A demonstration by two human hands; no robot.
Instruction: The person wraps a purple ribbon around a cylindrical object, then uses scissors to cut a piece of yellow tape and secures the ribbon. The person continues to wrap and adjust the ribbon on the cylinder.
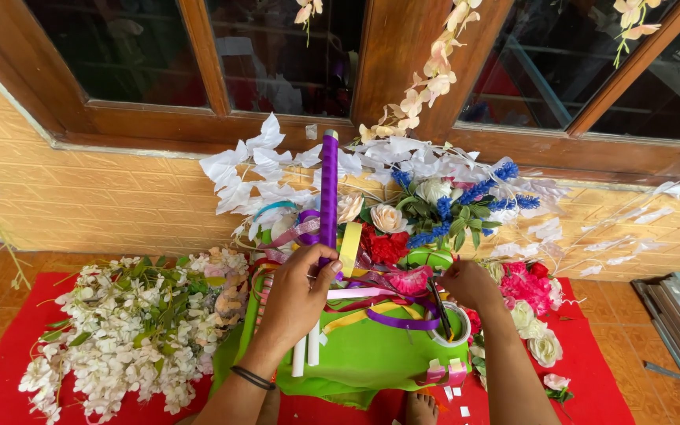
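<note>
left hand (297,295): your fingers curl shut around a long purple roll (329,189) of ribbed paper, held upright; a dark band circles your wrist.
right hand (468,283): your fingers pinch closed on dark scissors (438,307), blades angled down over the ribbons.
purple roll: a slim matte cylinder, rising from your grip up to the window sill.
ribbons (391,311): glossy purple, pink and yellow strips, looped loosely across the green cloth (364,354).
tape roll (458,327): white ring, just beside your right hand.
white tubes (305,354): smooth, lying below your left hand.
flowers: white fabric sprays (131,323) at left; cream roses (387,216) and blue spikes behind.
floor: red mat (9,378), soft and flat.
</note>
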